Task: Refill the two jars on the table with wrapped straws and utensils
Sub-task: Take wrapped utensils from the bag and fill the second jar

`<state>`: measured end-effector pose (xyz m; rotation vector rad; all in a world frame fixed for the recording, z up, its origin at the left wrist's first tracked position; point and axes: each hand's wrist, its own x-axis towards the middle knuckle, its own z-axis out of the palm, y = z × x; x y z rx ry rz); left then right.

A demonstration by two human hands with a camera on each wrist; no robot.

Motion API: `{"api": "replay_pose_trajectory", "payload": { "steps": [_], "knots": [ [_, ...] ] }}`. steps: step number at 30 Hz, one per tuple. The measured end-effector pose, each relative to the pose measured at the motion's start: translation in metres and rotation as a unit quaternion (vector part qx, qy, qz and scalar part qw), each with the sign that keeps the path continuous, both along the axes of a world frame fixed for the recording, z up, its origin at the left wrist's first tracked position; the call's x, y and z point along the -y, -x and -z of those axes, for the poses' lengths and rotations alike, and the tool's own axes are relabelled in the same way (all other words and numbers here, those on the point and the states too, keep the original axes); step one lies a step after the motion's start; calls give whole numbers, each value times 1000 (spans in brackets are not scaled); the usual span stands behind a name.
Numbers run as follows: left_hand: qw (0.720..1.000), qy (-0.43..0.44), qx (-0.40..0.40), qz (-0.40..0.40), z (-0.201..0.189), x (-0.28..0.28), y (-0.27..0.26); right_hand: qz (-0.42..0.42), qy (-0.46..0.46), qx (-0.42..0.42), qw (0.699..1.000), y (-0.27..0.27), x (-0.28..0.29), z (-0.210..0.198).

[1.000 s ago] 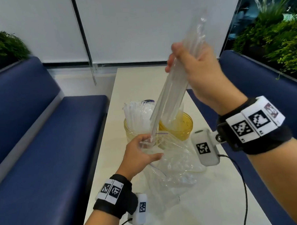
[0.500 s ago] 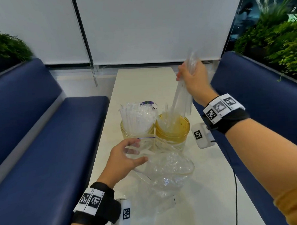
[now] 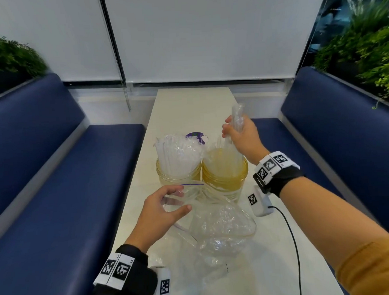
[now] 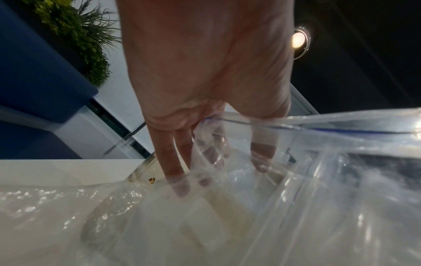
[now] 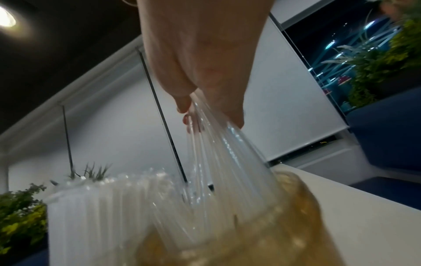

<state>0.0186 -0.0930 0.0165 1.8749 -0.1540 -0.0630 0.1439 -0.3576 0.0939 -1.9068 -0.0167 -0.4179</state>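
Two amber glass jars stand side by side mid-table. The left jar (image 3: 178,173) is packed with white wrapped straws (image 3: 178,152). Over the right jar (image 3: 225,174), my right hand (image 3: 241,137) grips a bundle of clear-wrapped utensils (image 3: 232,132); their lower ends reach down into that jar. The right wrist view shows the bundle (image 5: 218,158) fanning from my fingers into the jar (image 5: 262,230). In front of the jars, my left hand (image 3: 167,206) pinches the open mouth of a clear zip bag (image 3: 219,222). Its fingers (image 4: 180,162) curl over the bag's rim (image 4: 296,126).
The narrow white table (image 3: 194,102) runs between two blue benches (image 3: 63,186), (image 3: 335,130). A purple-topped item (image 3: 195,135) sits behind the jars. A black cable (image 3: 292,239) trails from the right wrist across the table. Plants (image 3: 363,46) line both sides.
My right hand has come down and forward with the utensil bundle, from high above the bag to the right jar, with the ends now inside it. The left hand kept hold of the bag.
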Motion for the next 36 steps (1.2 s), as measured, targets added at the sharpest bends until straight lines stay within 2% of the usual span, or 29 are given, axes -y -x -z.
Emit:
{"api": "replay_pose_trajectory", "payload": {
  "steps": [7, 9, 12, 16, 19, 21, 22, 24, 25, 27, 33, 34, 36],
  "knots": [
    [1000, -2, -3, 6, -1, 6, -2, 27, -1, -54, 998, 14, 8, 46],
    [1000, -5, -1, 7, -2, 6, -3, 39, 29, -47, 998, 16, 6, 52],
    [1000, -14, 3, 5, -4, 6, -3, 53, 90, 2, 995, 20, 4, 57],
    [1000, -14, 0, 2, -5, 5, -3, 54, 28, 102, 993, 28, 1, 53],
    [1000, -15, -3, 5, -6, 5, -2, 64, 118, 205, 970, 24, 4, 40],
    [1000, -16, -3, 6, -6, 6, -3, 60, 212, 224, 949, 17, 8, 34],
    [1000, -18, -3, 6, -7, 7, -3, 54, 269, 206, 939, 15, 10, 36],
    [1000, -20, -4, 7, -7, 8, -2, 25, 369, 112, 922, 17, 13, 50],
    [1000, -20, -4, 8, -8, 9, -2, 8, 402, 63, 913, 21, 13, 60],
    [1000, -23, -4, 15, -11, 9, -1, 1, 414, 36, 910, 26, 14, 66],
    [998, -30, -14, 60, -22, 15, 3, 53, 394, 121, 910, 45, 0, 11],
    [997, -30, -12, 66, -23, 17, 3, 45, 380, 134, 914, 56, -7, -1],
    [996, -30, -8, 80, -24, 21, 4, -23, 365, 127, 922, 84, -26, -24]
  ]
}}
